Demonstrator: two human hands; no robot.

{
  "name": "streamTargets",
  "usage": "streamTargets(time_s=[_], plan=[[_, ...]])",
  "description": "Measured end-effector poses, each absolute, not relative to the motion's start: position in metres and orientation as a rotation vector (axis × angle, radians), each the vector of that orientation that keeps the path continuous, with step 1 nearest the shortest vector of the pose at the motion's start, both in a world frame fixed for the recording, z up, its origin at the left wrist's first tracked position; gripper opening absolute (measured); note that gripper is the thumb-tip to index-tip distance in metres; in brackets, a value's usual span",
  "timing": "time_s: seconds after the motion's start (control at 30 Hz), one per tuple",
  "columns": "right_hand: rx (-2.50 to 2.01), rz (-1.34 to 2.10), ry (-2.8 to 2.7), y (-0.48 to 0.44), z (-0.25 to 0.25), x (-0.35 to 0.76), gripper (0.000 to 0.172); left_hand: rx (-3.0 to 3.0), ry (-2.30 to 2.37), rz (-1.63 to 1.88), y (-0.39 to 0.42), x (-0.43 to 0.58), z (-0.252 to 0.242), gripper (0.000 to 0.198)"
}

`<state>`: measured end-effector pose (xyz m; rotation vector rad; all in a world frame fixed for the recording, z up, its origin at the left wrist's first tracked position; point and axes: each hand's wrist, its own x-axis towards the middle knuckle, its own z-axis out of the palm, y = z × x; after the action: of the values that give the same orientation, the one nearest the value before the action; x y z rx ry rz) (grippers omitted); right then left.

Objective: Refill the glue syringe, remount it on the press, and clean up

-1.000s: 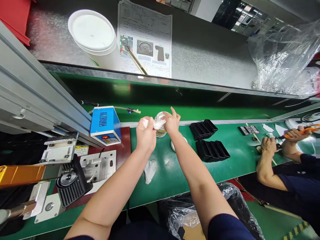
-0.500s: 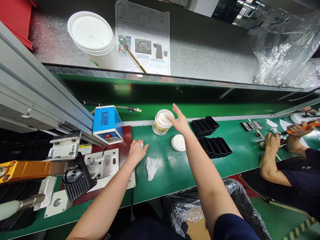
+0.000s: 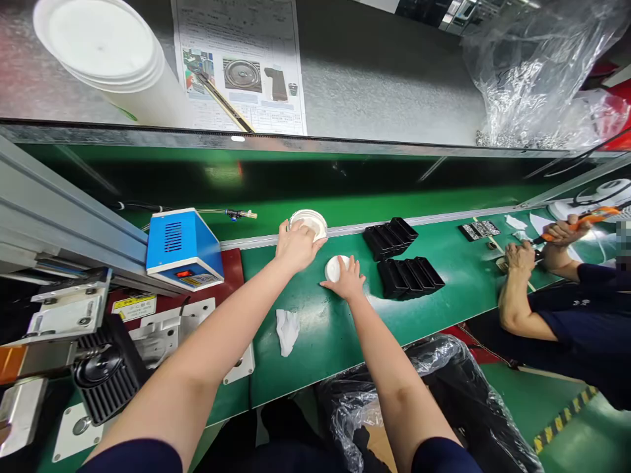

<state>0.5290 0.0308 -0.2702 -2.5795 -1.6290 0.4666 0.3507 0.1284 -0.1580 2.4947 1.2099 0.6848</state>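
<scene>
My left hand (image 3: pixel 298 247) is at the mouth of a white tub (image 3: pixel 315 220), its fingertips reaching over the rim into it. Whether those fingers hold anything is hidden. My right hand (image 3: pixel 349 281) is spread over a round white lid (image 3: pixel 334 269) on the green bench, its fingers touching the lid's edge. To the right of the lid are two black slotted parts, an upper one (image 3: pixel 391 238) and a lower one (image 3: pixel 411 277). A crumpled white cloth (image 3: pixel 287 331) lies nearer to me.
A blue box (image 3: pixel 182 248) and a metal fixture (image 3: pixel 101 368) are at the left. Above is a shelf (image 3: pixel 384 85) with a large white bucket (image 3: pixel 106 46). A bag-lined bin (image 3: pixel 463 394) stands below the bench edge. At the right, a person's hands (image 3: pixel 520 255) hold an orange-handled tool.
My left hand has moved up from the bench to the tub. My right hand has left the tub and come down onto the lid. The view has shifted to the right.
</scene>
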Motion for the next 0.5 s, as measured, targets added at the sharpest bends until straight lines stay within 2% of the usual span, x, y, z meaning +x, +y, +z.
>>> streamTargets(time_s=[0.07,0.17,0.3,0.4,0.5], plan=[[-2.565,0.411,-1.61,0.034,-0.27,0.528,0.1,2.515,1.24,0.541,0.139,0.364,-0.162,0.041],[-2.509,0.379,-1.421,0.036,-0.262,0.532,0.095,2.51,1.261,0.514,0.146,0.369,-0.167,0.04],[-2.213,0.319,-1.225,0.046,-0.222,0.534,0.092,2.441,1.209,0.777,0.137,0.354,-0.168,0.032],[-1.959,0.206,-1.464,0.068,-0.177,0.523,0.089,2.169,1.32,1.117,0.126,0.339,-0.18,0.053],[-1.874,0.16,-1.827,0.102,-0.145,0.505,0.094,1.847,1.441,1.169,0.123,0.33,-0.204,0.093]])
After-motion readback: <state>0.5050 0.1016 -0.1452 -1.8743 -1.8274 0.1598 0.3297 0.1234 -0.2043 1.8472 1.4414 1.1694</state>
